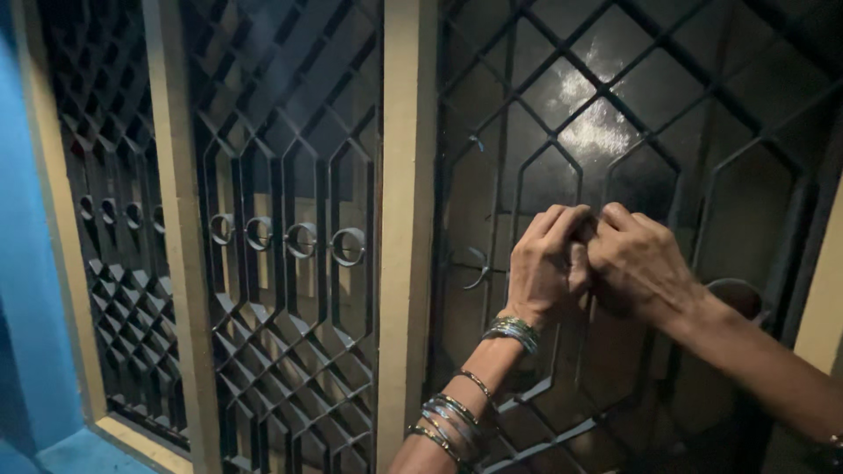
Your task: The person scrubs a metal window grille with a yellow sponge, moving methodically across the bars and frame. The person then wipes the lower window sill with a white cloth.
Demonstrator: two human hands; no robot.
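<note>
My left hand (546, 268) and my right hand (639, 263) are raised together against a dark metal window grille (667, 132), fingertips meeting around the middle of the right panel. What they pinch there is hidden by the fingers. Several metal bangles (448, 421) ring my left forearm, with more bangles (512, 332) at the wrist. Frosted glass (588, 114) behind the grille reflects a patch of light.
A cream wooden frame post (407, 219) divides the window. The left grille panel (281, 237) has a row of metal rings. Another frame post (180, 228) stands further left, beside a blue wall (26, 263). The sill (140, 443) runs along the bottom left.
</note>
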